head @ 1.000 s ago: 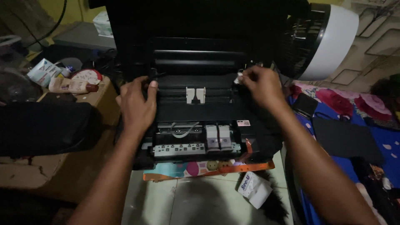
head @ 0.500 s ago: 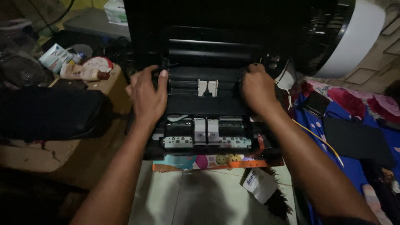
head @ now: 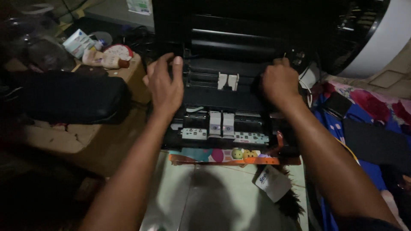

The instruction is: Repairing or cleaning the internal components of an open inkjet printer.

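A black printer (head: 231, 96) with its lid up sits in the middle, its insides exposed. Two pale ink cartridges (head: 221, 124) stand side by side in the carriage near the front. A pair of small white tabs (head: 227, 80) shows on the bar behind them. My left hand (head: 165, 85) grips the left end of the inner black frame, fingers curled over its edge. My right hand (head: 279, 83) is closed on the right end of the same frame, next to loose thin wires (head: 306, 87).
A colourful flat box (head: 222, 156) lies under the printer's front edge, on a pale green surface (head: 214, 196). A white tag (head: 273, 183) lies beside it. A black bag (head: 68, 96) and small bottles (head: 100, 57) sit left. A white fan (head: 372, 34) stands back right, over floral blue cloth (head: 368, 111).
The view has shifted so the printer sits higher and closer. My right hand moved down from the upper right corner onto the frame's right end. The cartridge carriage now sits more central.
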